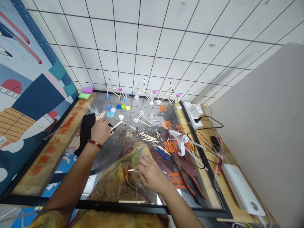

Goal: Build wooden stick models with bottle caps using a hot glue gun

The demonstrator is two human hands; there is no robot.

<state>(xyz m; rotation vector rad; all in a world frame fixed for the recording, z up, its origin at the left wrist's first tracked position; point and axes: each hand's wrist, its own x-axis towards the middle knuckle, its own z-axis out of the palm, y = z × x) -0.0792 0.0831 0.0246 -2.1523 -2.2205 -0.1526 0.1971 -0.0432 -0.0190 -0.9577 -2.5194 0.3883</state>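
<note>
Near edge of the desk (106, 167): one loose stick (131, 201) lying flat, sideways. Just beyond it, right hand (148, 172) closed, short stick (131, 170) pinched at the fingertips, tip pointing left. Pliers (187, 179) at near right, red handles toward the near edge. White power bank-like box (244, 189) farther right. Blue-handled scissors (161, 152) beyond the right hand, white glue gun (181, 142) right of them. Small stick pile (148, 136) mid-desk, scraps around.

Left hand (101, 131) at left, fingers bent, over black cloth (85, 131), beside a stick bundle (101, 116); can't tell whether it grips anything. Just right of it, stick piece with white disc (121, 117); another stick piece with white discs (142, 113) farther right. Colored discs (118, 107) behind. Far edge: three stick models (144, 91) in a row, pink tops. Pink and green packets (85, 92) far left, power strip (193, 114) far right.
</note>
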